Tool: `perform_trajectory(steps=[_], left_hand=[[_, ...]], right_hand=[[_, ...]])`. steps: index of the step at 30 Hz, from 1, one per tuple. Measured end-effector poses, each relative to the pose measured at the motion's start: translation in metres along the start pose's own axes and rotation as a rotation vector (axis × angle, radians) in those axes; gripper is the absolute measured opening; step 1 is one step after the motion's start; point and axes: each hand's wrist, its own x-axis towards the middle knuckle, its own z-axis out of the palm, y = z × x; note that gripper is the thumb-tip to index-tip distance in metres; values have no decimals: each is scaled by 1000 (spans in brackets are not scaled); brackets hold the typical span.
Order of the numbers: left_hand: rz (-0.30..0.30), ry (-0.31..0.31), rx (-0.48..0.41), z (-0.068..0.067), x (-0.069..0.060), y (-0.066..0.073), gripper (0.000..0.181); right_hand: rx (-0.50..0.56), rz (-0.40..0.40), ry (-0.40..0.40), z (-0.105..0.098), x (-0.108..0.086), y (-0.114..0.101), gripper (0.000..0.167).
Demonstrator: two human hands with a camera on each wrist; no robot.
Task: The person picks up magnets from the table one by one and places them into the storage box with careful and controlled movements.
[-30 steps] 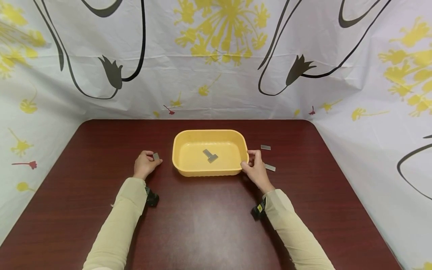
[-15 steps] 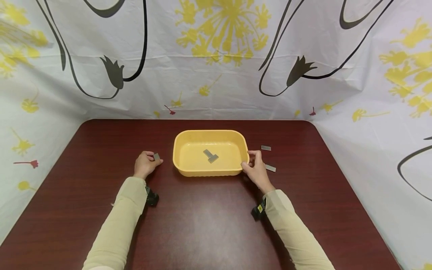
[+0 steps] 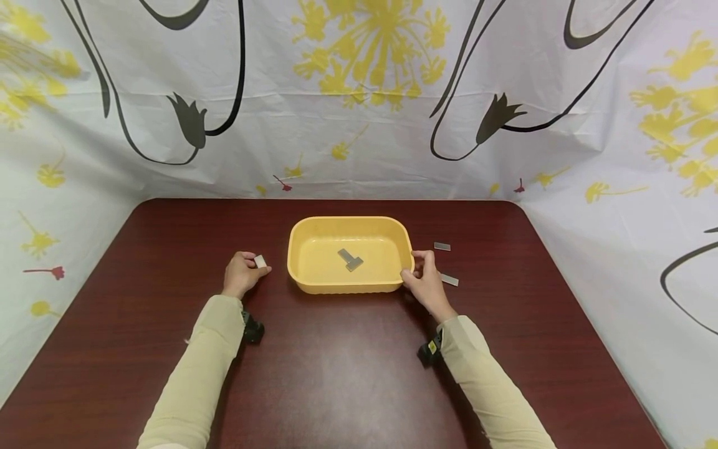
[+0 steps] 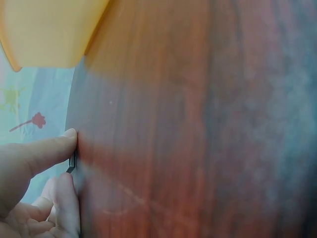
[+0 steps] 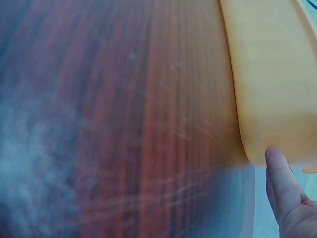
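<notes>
A small flat rectangular plate (image 3: 260, 262) sits between the thumb and fingers of my left hand (image 3: 240, 274), at or just above the table left of the basin. It looks pale in the head view; the left wrist view shows only its thin dark edge (image 4: 73, 161). My right hand (image 3: 427, 284) touches the outside of the yellow plastic basin (image 3: 348, 288) at its right end. In the right wrist view a straight thumb (image 5: 280, 168) rests against the basin wall. Inside the basin lie grey rectangular plates (image 3: 352, 260), overlapping in a T shape.
Two more thin plates lie right of the basin: one farther back (image 3: 442, 246), the other (image 3: 450, 280) partly behind my right hand. The dark red wooden table (image 3: 336, 362) ends at a patterned white cloth (image 3: 359, 156) behind and at both sides.
The plate in my left hand turns from grey to pale, as if tilted slightly. Both hands and the basin keep their places.
</notes>
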Motion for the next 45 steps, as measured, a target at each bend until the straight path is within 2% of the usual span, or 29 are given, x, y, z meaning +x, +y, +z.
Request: perform_trajectory(steps=[7,15,24,30,45], left_hand=[[17,33,21,2,0,0,48],[15,12,-12,2,-1,-1,49],[4,-21,-78,0,0,-4,50],[-13,-25,-93,-2,1,-5,50],[-41,-52,-127,-8,-1,-6,51]], right_hand=[[-2,5,-7,-1,0,-3,44],[25,-11,-14,-4,-12,-29,44],[10,1,3,0,0,-2,44],[12,-15,7,1,0,0,44],[17,2,6,1,1,-1,45]])
